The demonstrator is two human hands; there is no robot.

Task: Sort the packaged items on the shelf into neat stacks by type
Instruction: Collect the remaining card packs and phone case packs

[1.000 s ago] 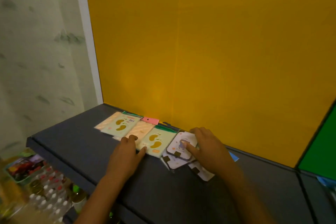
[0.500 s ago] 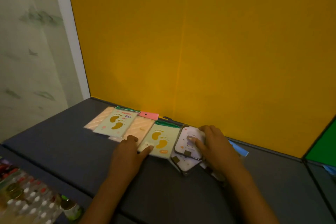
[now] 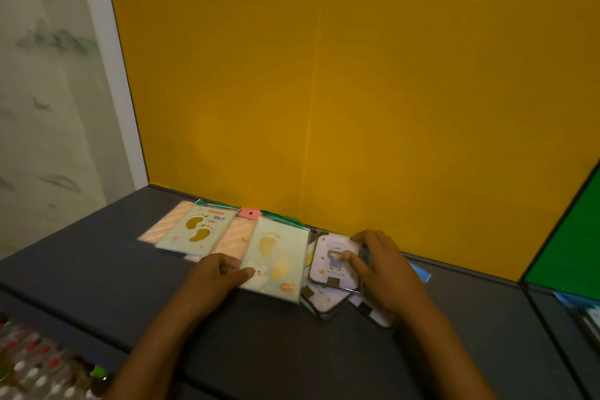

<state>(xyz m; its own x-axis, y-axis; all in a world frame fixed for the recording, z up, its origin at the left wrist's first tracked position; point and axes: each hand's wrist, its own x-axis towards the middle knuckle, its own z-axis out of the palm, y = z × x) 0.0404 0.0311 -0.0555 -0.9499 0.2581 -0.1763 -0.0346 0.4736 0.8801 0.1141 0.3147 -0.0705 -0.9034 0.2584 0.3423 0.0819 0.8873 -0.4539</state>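
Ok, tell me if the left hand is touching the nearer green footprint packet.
Touching. The head view shows the left hand with its thumb lying on the lower left corner of the nearer green footprint packet.

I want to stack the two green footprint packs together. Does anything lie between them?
Yes. A peach pack lies between the near green pack under the left hand and the far green pack, partly under both.

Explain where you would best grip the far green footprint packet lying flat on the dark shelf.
Probably pinch the near left corner of the flat green footprint packet from the front: it overlaps peach striped packets, its right edge lies over another, and the yellow wall backs it.
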